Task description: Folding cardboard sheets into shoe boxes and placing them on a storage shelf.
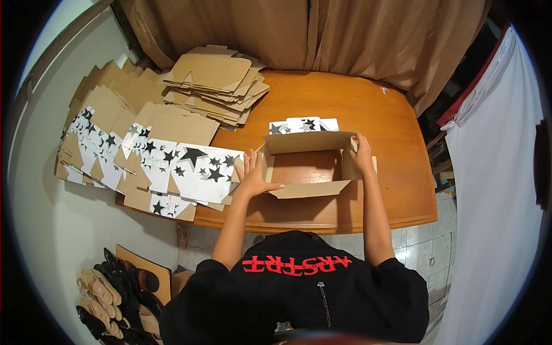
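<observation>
An unfolded brown cardboard box (310,190) stands on the table as four upright walls, with wood showing through its middle. White flaps with dark stars (305,125) stick out beyond its far wall. My left hand (250,177) lies against the box's left end, fingers spread and thumb stretched along the near wall. On the right, the fingers of my right hand (361,154) close round the right end wall near its far corner. Beside my left hand lies a flat white cardboard piece printed with black stars (202,172).
Flattened brown boxes (215,75) are stacked at the table's far left. More star-printed flat boxes (95,144) spread along the left edge. The wooden table (397,161) ends at a curtain (368,40) behind. Shoes (103,299) sit on a rack at lower left; white cloth (489,144) hangs right.
</observation>
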Available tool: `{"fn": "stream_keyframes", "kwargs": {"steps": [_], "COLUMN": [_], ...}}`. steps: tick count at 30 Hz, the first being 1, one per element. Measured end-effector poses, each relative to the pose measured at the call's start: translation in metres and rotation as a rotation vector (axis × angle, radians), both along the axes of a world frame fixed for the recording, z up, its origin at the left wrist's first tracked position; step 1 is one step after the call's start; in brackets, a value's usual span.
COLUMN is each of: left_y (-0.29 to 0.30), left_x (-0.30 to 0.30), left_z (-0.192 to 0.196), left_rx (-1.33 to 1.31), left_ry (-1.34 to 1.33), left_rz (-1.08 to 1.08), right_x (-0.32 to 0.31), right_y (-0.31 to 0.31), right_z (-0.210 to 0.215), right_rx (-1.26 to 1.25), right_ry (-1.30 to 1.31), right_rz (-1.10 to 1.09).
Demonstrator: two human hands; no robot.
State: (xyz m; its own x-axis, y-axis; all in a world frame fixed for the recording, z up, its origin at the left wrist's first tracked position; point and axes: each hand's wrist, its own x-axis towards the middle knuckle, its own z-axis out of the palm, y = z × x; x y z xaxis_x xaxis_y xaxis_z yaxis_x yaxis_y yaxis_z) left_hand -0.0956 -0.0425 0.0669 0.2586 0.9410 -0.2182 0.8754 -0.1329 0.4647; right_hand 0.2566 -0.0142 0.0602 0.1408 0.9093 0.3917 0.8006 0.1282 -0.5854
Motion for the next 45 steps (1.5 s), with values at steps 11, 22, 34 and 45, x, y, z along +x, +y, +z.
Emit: {"fn": "stream_keyframes", "kwargs": {"steps": [11,22,34,45], "left_y": [-0.004,-0.003,-0.001,-0.015], "left_x": [0.005,0.002,0.023,0.033], "left_z": [-0.020,-0.007,-0.008,0.005], "left_rx": [0.174,0.114,-0.096,-0.025], "left_ry": [-0.296,-0.145,0.063,0.122], "left_rz": [0.097,-0.186,-0.284,-0.324], "right_x": [-0.017,-0.003,0.001,-0.062], "right_y": [-0.046,-0.059,-0.062,-0.035], "right_z": [0.019,0.010,0.030,-0.004], "right_rx": [-0.247,-0.262,-0.307,-0.240], "right_ry": [-0.290,-0.251,0.791,0.003], "right_rz": [0.091,0.017,0.022,-0.154]}}
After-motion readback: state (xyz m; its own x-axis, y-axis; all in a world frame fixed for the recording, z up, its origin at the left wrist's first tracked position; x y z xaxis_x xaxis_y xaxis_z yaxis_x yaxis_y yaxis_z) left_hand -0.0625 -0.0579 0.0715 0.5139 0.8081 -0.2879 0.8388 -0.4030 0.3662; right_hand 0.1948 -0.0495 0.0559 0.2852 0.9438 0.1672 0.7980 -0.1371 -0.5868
